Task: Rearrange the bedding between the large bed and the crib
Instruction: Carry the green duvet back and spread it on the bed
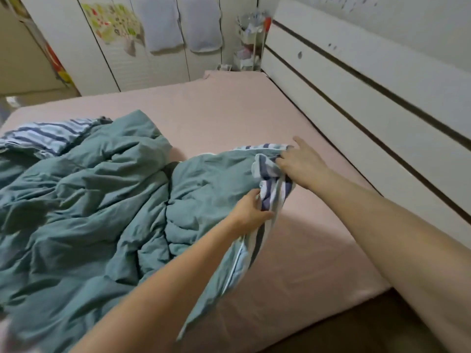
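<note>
Both hands are on the same corner of the duvet, close together but not touching. Lower down, the left hand (251,210) has its fingers curled around a bunched fold of the edge, where the striped blue-and-white underside turns outward. Above it, the right hand (299,161) grips the gathered corner with its index finger sticking out straight toward the headboard. That corner is lifted slightly off the bed, and a loose flap hangs below the left hand. The teal duvet (84,200) lies crumpled in thick folds across the left part of the large bed, with more striped lining showing at its far left edge. A pink fitted sheet (229,108) covers the mattress. Along the right runs the white headboard (369,93) with dark horizontal lines, and white wardrobe doors (122,62) stand beyond the bed.
</note>
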